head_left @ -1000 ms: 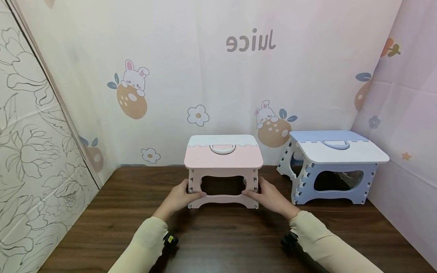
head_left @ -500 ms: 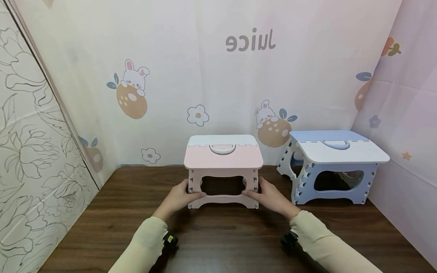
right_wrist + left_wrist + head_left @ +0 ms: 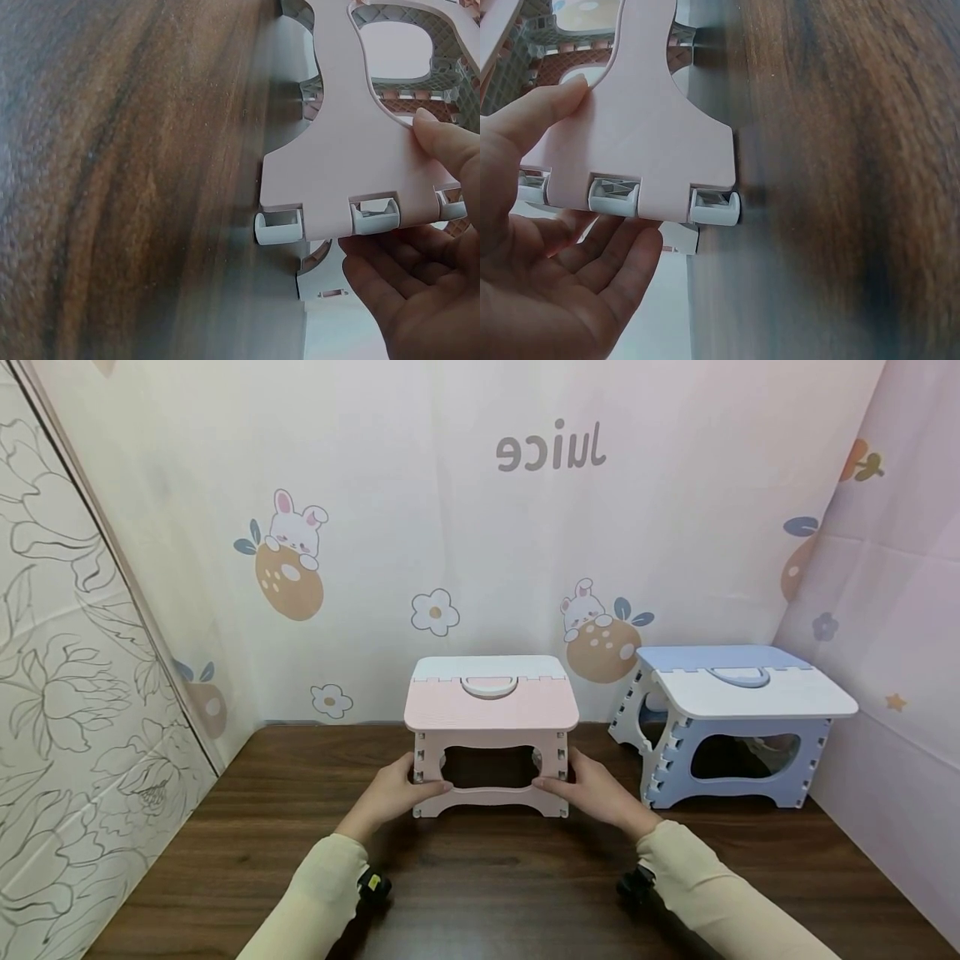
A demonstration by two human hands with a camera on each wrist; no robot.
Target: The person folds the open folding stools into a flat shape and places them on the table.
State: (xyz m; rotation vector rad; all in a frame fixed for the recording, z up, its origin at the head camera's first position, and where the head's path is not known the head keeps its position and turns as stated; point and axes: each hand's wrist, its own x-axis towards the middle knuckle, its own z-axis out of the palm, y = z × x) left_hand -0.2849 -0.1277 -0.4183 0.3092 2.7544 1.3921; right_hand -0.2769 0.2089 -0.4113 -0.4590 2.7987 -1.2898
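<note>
A person's left hand [image 3: 392, 793] grasps the left end of a pink-and-white folding stool [image 3: 491, 712], thumb laid on the near face beside the leg opening and fingers bent behind the side edge. The right hand [image 3: 596, 793] mirrors it at the right end, its thumb pressed to the near face and its fingers tucked behind. In the wrist views, pale hinge knuckles [image 3: 613, 196] line the stool's edge between thumb and fingers, and the foot of the leg panel meets the surface [image 3: 480, 877].

The stool stands upright and unfolded at the middle of the dark wood-grain surface, toward its far side, its top pink on the near part and white on the far strip. A pale curved handle [image 3: 489, 694] lies at the seam.

Cream sleeves [image 3: 318, 893] cover both forearms, and a small black device [image 3: 375, 888] sits beneath each wrist.

To the right, well clear of the right hand, a blue-and-white folding stool [image 3: 757, 700] stands unfolded and turned at an angle, its top white near and blue far.

Behind, a pale curtain [image 3: 450, 527] carries rabbits, flowers and the word "Juice" [image 3: 551, 447] in reverse. A white panel [image 3: 60, 693] of outlined blossoms borders the left; more printed cloth [image 3: 892, 618] hangs at right.
</note>
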